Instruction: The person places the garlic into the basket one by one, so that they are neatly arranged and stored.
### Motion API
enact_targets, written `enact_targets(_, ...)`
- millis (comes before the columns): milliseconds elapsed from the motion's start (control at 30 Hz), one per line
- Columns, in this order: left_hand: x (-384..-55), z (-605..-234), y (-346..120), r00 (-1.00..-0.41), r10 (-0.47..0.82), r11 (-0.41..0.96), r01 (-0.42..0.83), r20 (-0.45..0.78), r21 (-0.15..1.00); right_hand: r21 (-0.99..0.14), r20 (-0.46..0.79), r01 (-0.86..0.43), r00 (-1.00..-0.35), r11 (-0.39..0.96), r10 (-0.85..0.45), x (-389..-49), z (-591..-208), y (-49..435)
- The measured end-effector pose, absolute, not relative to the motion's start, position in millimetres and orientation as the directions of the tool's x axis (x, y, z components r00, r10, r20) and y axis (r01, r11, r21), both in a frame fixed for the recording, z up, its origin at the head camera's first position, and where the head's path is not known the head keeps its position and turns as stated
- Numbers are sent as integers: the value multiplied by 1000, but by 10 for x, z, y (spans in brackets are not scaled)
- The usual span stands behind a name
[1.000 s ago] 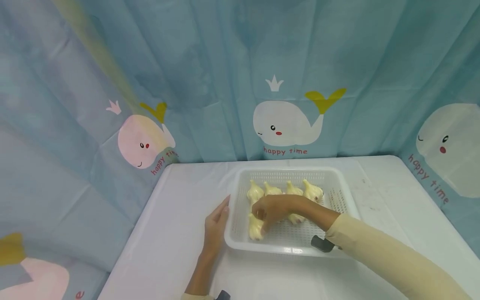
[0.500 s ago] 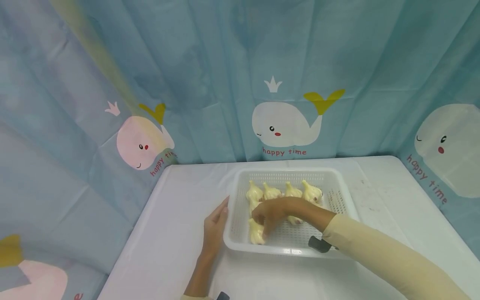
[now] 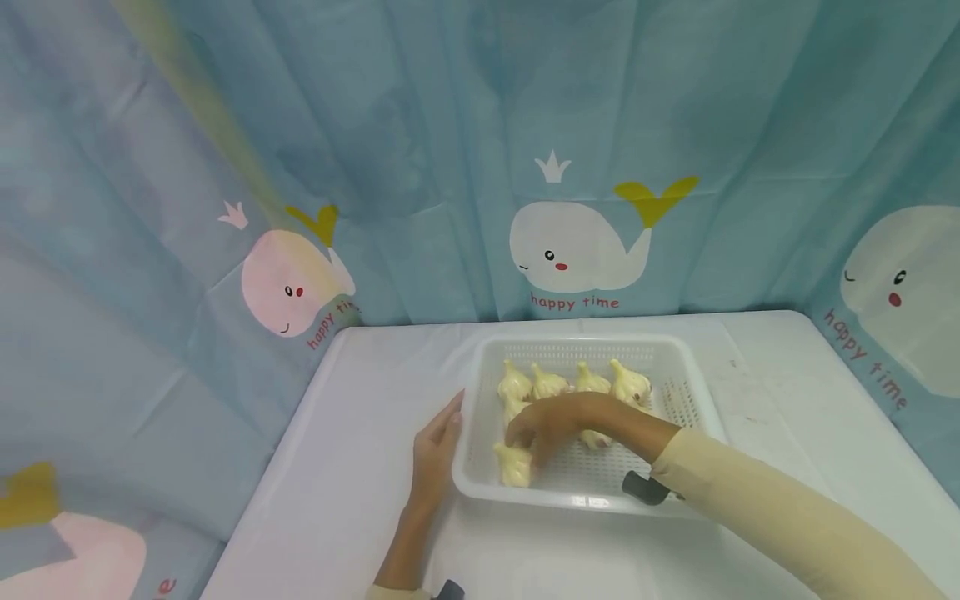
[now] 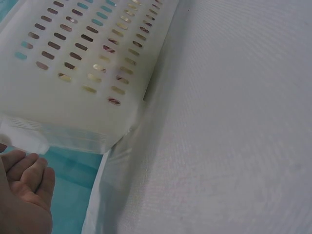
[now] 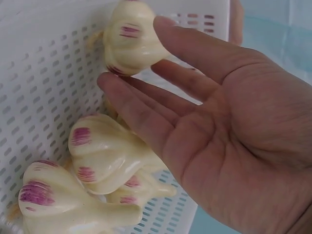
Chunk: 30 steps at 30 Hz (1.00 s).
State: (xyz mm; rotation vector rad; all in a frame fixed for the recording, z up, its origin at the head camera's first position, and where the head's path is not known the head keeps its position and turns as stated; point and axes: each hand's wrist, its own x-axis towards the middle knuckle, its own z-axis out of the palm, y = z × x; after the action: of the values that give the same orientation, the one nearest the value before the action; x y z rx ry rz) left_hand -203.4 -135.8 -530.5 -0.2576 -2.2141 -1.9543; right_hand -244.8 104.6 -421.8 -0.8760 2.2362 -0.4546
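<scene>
In the head view, a white slotted basket [image 3: 577, 493] holds several cream garlic bulbs [image 3: 632, 385]. My right hand [image 3: 555, 423] reaches down into its left half. At the front left a garlic bulb [image 3: 513, 467] stands by those fingertips. Seen from the right wrist, this garlic bulb [image 5: 134, 41] has purple streaks; the thumb overlaps its edge, and the long, fairly straight fingers [image 5: 141, 109] lie along its other side. My left hand [image 3: 435, 454] lies along the outside of the basket's left wall with extended fingers; its fingertips [image 4: 46, 178] show beside the basket's end.
The basket stands on a white-covered table [image 3: 360, 433]. Behind and beside it hangs a blue curtain [image 3: 435, 167] printed with whales. More garlic bulbs [image 5: 105, 153] lie close under the right hand, on the basket's perforated floor. The right sleeve [image 3: 750, 492] crosses the basket's front right corner.
The front-left garlic bulb has shifted slightly toward the basket's front wall, and its neck now leans left. The right thumb has drawn a little away from it. The left hand stays in place.
</scene>
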Motion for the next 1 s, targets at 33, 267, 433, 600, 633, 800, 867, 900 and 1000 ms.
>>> enact_targets(33,-2031,-5305,-1356,-970,10,123,242,243,962,-531,-470,-456,-543,714,-696,-2445,-4213,1048)
enact_targets(267,-2016,-5287,-1360,-974,-10,134,223,226,966,-539,-450,-454,-557,709,-698,-2440,-4172,1049)
enact_targets(433,-2038,-5296,-1356,-971,1,106,236,237,966,-552,-411,-472,-564,688,-716,-2465,-4129,1098)
enact_targets(600,-2029,-5285,-1349,-972,1,98,233,234,968,-638,-381,-410,-569,652,-729,-2493,-4048,1223)
enact_targets(633,-2029,-5284,-1347,-973,2,97,231,232,968,-657,-377,-387,-574,647,-727,-2493,-4025,1258)
enact_targets(800,-2027,-5287,-1346,-972,12,96,235,235,967,-723,-298,-336,-636,603,-711,-2472,-3928,1457)
enact_targets(867,-2029,-5290,-1345,-971,12,100,239,239,966,-739,-248,-336,-669,583,-700,-2458,-3904,1546)
enact_targets(900,-2029,-5291,-1343,-971,11,100,240,240,966,-746,-222,-341,-682,572,-696,-2451,-3895,1590)
enact_targets(1000,-2034,-5299,-1344,-969,9,102,245,245,964,-766,-153,-351,-714,538,-683,-2423,-3876,1728)
